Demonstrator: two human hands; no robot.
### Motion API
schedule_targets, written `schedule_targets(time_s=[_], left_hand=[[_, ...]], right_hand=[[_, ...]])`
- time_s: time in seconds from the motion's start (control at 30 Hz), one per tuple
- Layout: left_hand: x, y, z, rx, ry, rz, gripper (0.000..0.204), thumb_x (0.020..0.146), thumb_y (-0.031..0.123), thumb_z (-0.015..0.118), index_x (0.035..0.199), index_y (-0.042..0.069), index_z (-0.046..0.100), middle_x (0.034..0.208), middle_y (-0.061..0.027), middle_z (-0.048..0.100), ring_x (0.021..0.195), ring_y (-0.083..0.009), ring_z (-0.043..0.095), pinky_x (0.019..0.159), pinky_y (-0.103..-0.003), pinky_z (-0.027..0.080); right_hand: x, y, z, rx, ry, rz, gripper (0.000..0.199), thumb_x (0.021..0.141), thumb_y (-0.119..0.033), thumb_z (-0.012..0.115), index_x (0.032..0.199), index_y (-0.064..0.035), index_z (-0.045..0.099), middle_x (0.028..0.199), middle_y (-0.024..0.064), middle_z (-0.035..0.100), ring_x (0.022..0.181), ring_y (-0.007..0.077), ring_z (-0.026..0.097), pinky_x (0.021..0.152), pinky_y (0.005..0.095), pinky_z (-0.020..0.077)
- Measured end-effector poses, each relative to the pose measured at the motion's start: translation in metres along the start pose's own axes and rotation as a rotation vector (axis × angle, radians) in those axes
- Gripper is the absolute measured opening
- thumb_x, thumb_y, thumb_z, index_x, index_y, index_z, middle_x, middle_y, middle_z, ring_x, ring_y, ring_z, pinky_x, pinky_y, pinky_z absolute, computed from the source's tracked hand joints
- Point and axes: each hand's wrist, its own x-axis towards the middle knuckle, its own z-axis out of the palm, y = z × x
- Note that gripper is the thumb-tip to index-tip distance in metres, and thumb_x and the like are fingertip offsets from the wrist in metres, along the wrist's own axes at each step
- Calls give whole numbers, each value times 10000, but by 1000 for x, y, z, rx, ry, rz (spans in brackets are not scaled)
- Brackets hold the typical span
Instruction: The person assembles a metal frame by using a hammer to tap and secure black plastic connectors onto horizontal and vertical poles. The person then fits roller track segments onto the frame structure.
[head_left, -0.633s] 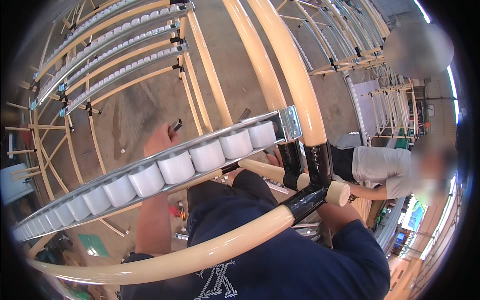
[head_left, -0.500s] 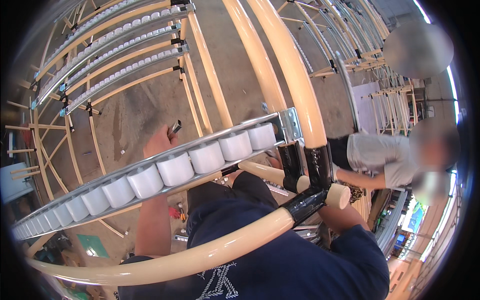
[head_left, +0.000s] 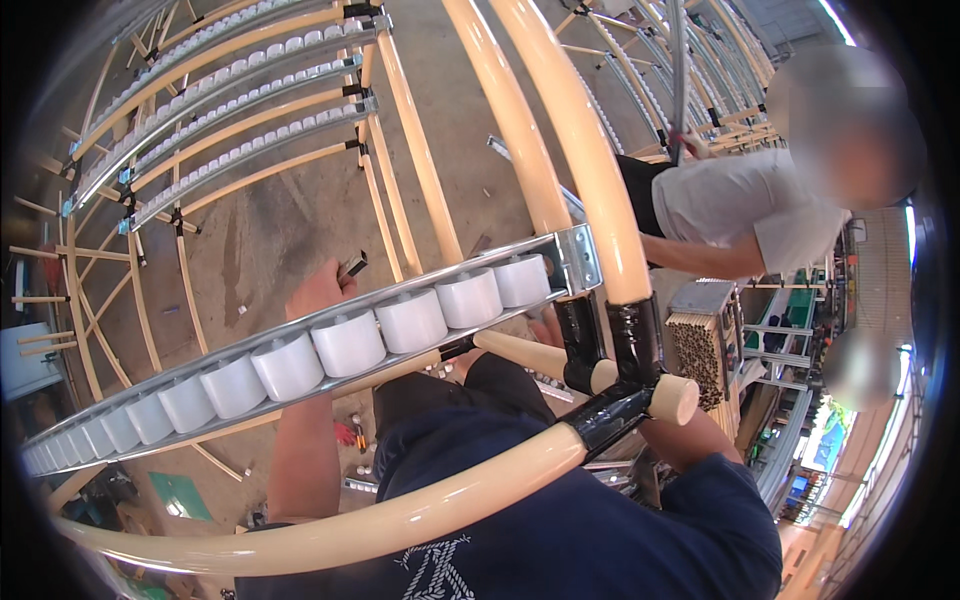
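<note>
A roller track [head_left: 345, 343] with white rollers in a metal channel slants across the view. Behind its upper edge my left hand [head_left: 320, 290] is closed on a small dark piece with a shiny, square-looking end [head_left: 353, 264]; its lower part is hidden by the track. My right arm passes behind the black pipe joint [head_left: 625, 400] of the cream-coloured pipe frame [head_left: 400, 515]. Only a bit of my right hand [head_left: 546, 328] shows under the track's right end, near the metal end bracket [head_left: 578, 257], so its grip is hidden.
Racks with roller rows [head_left: 250, 105] stand at the far left. On the right a co-worker in a grey shirt [head_left: 730, 205] stands near a bundle of cream pipes [head_left: 695, 355]. A green sheet [head_left: 182, 495] and small parts lie on the floor.
The co-worker has moved up and away along the right side, revealing the pipe bundle, and now has a hand at a long upright bar. My left hand has barely shifted, still holding the piece.
</note>
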Motion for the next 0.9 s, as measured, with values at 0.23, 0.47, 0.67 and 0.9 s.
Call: schedule_targets(time_s=[0.23,0.47,0.67,0.9], left_hand=[[-5,-6,4,30,-60,-53,192,853,277,648,912,94,645,879,-133,706,861,-337,681,736,-443,515],[-3,1,4,-12,-20,-18,167,849,239,640,899,80,635,873,-133,707,851,-341,678,725,-449,503],[-7,3,15,-104,74,15,167,836,211,643,865,54,590,828,-147,669,785,-343,640,698,-444,483],[-6,78,20,33,180,119,172,843,179,664,834,36,569,835,-181,639,814,-413,620,698,-509,485]], right_hand=[[4,1,8,35,-38,-6,271,929,-249,648,1087,-30,672,954,136,717,893,278,700,769,396,558],[9,4,13,148,-55,25,277,931,-258,648,1076,-24,677,955,138,724,894,280,706,767,399,562],[31,36,20,-85,-72,-83,307,945,-278,618,1062,3,655,935,230,708,891,416,685,780,465,539],[94,89,13,304,-24,118,328,1032,-287,517,955,20,599,810,231,645,822,429,651,720,481,479]])
